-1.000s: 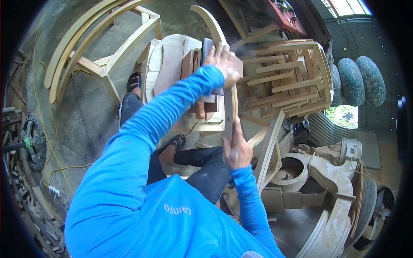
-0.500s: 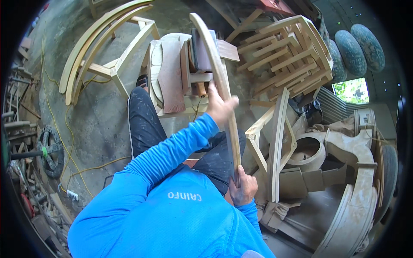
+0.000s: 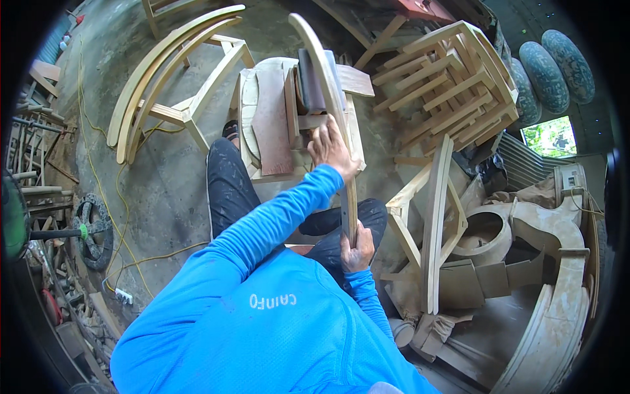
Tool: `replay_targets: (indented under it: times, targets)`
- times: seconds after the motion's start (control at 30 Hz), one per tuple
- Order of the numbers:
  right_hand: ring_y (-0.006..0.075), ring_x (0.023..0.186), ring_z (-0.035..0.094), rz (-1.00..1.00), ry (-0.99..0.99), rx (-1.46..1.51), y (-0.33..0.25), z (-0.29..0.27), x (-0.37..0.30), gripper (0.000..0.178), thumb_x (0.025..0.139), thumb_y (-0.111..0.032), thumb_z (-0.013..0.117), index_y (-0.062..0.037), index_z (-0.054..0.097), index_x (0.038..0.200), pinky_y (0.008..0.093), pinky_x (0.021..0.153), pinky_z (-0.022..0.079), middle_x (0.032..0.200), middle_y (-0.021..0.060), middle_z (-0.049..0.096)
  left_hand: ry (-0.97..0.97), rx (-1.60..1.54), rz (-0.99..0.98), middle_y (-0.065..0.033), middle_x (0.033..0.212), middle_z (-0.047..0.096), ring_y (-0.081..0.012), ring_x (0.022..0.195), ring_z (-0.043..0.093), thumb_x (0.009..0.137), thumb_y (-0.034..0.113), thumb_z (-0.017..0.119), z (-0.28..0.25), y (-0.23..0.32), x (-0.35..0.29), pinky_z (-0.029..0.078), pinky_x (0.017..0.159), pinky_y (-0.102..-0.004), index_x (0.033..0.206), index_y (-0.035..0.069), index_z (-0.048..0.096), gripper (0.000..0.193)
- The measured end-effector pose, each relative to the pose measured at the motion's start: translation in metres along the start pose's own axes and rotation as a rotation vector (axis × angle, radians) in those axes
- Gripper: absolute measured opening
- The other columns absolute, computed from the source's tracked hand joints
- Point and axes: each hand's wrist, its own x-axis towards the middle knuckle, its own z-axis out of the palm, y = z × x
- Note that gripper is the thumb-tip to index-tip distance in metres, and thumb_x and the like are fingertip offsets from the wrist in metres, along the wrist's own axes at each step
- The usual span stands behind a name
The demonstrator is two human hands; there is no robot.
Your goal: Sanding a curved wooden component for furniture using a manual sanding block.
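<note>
The right hand (image 3: 357,251) wraps the curved wooden strip (image 3: 323,69) below the half-curled fingers of the left hand (image 3: 331,151) — hold unclear — probably steadying it.

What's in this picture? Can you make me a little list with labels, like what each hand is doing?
Left hand: against the middle of a curved wooden strip
Right hand: gripping the strip's near end
Sleeves: blue
Ahead: reddish-brown board beside the strip
To the left: wooden frame with curved rails
To the right: slatted wooden frame
Floor: grey
</note>
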Motion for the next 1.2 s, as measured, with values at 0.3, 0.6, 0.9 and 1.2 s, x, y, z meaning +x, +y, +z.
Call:
replay_targets:
  times: [0.3, 0.6, 0.9, 1.2]
  targets:
    - [0.0347, 0.081, 0.06, -0.005, 0.019, -0.065, 0.036, 0.089, 0.024, 0.054, 0.084, -0.02, 0.079, -0.0049, 0.062, 0.133, 0.045, 0.073, 0.048, 0.087, 0.0139, 0.058, 0.151, 0.418, 0.301, -0.0253, 0.169, 0.008, -0.0398, 0.159, -0.005, 0.079, 0.043, 0.072, 0.013, -0.037, 0.055, -0.002, 0.123, -0.0634, 0.159, -0.007, 0.014, 0.111]
    - [0.0326, 0.098, 0.054, 0.046, 0.114, -0.107, 0.018, 0.161, 0.152, 0.056, 0.087, -0.031, 0.078, -0.0033, 0.063, 0.133, 0.047, 0.087, 0.038, 0.098, 0.0119, 0.057, 0.319, 0.533, 0.364, -0.0243, 0.17, 0.008, -0.0397, 0.159, -0.007, 0.079, 0.048, 0.07, -0.027, -0.003, 0.2, -0.003, 0.122, -0.0672, 0.158, -0.004, 0.021, 0.107]
    - [0.0316, 0.112, 0.049, -0.151, 0.367, -0.045, -0.002, 0.181, 0.283, 0.049, 0.087, -0.036, 0.077, -0.007, 0.068, 0.126, 0.0482, 0.097, 0.033, 0.118, 0.009, 0.058, 0.242, 0.196, 0.316, -0.0215, 0.161, 0.036, -0.0333, 0.155, 0.021, 0.077, 0.029, 0.068, -0.081, 0.082, 0.303, 0.008, 0.126, -0.0574, 0.16, -0.003, 0.013, 0.104]
    - [0.0304, 0.101, 0.05, -0.117, 0.363, -0.025, -0.009, 0.189, 0.279, 0.05, 0.089, -0.033, 0.076, -0.0039, 0.067, 0.129, 0.0471, 0.091, 0.034, 0.105, 0.0091, 0.058, 0.215, 0.333, 0.337, -0.0253, 0.164, 0.025, -0.0386, 0.158, 0.006, 0.08, 0.032, 0.064, -0.092, 0.091, 0.288, 0.005, 0.126, -0.0588, 0.159, -0.008, 0.013, 0.102]
